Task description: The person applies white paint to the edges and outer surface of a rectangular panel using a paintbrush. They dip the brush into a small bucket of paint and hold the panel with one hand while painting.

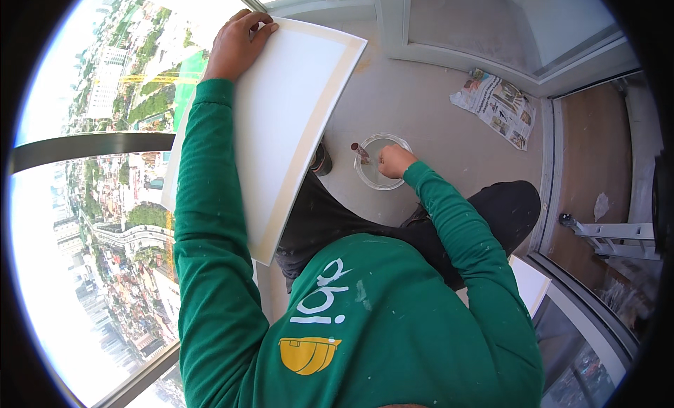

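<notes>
My left hand (242, 43) is closed over the top edge of a white panel (291, 99) with a beige strip along its border. The panel stands tilted in front of the window, against my left side. My right hand (395, 161) is down inside the rim of a clear round tub (382, 186) on the floor, its fingers curled. Whatever those fingers hold, if anything, is hidden. A brush-like tool with a reddish-brown handle (357, 149) leans in the tub beside that hand. Partly behind the panel's edge, near my left knee, stands a dark can (321, 161).
Glass panes with a dark rail (91, 152) run along the left, high above a city. A crumpled newspaper (498, 107) lies on the floor to the right, near a door sill. Farther right is a metal ladder (618, 232). Another white panel (528, 285) shows behind my right elbow.
</notes>
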`<control>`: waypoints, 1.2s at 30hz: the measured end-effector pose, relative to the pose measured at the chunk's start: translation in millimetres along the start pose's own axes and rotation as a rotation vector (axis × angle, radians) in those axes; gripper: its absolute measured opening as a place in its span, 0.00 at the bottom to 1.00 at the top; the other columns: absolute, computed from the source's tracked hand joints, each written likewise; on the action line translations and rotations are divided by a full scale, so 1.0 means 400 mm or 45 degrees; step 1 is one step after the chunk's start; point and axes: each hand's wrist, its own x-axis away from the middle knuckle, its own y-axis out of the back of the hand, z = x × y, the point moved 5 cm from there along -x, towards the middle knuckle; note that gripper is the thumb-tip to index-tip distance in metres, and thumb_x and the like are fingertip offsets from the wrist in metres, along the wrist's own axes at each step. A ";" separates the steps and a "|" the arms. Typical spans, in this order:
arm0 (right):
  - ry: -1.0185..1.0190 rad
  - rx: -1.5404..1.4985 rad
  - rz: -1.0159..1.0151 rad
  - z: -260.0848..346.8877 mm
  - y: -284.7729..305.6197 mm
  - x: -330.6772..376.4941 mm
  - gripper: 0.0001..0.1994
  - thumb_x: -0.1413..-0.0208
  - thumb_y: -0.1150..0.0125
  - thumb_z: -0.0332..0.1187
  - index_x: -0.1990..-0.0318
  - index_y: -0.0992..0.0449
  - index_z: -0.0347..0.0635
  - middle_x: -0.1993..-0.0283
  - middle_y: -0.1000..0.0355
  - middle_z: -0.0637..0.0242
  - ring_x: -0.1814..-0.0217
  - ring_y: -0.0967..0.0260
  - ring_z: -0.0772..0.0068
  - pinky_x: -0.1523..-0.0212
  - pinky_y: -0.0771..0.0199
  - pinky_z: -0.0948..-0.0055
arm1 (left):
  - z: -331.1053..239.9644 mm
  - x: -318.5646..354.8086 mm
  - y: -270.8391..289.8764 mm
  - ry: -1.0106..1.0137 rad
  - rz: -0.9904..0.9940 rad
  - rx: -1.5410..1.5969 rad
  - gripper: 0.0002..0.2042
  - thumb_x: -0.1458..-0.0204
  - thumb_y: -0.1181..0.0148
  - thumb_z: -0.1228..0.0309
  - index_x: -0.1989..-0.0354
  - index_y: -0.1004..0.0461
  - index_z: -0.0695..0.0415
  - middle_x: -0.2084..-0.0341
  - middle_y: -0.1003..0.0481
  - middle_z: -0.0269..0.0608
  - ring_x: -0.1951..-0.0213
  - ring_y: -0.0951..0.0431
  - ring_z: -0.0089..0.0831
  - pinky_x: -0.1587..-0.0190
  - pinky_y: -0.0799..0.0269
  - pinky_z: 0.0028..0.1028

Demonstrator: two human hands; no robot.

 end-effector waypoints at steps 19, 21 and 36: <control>-0.133 -0.008 0.046 -0.056 -0.064 -0.122 0.15 0.49 0.39 0.28 0.54 0.16 0.34 0.48 0.20 0.41 0.44 0.22 0.40 0.40 0.22 0.51 | 0.036 0.092 0.098 0.274 0.025 -0.084 0.28 0.58 0.21 0.49 0.61 0.20 0.63 0.65 0.22 0.49 0.61 0.22 0.42 0.56 0.24 0.39; -0.158 -0.005 0.073 -0.067 -0.061 -0.133 0.15 0.49 0.39 0.27 0.54 0.16 0.35 0.48 0.20 0.41 0.43 0.21 0.41 0.40 0.22 0.51 | 0.048 0.100 0.102 0.283 0.015 -0.076 0.29 0.58 0.22 0.48 0.61 0.20 0.63 0.66 0.22 0.49 0.62 0.22 0.42 0.56 0.24 0.39; -0.230 0.163 0.185 -0.051 -0.108 -0.160 0.14 0.46 0.40 0.26 0.53 0.17 0.30 0.44 0.22 0.38 0.41 0.23 0.40 0.39 0.22 0.50 | 0.068 0.121 0.139 0.350 0.028 -0.075 0.31 0.57 0.24 0.44 0.59 0.20 0.63 0.66 0.25 0.46 0.63 0.26 0.39 0.59 0.28 0.37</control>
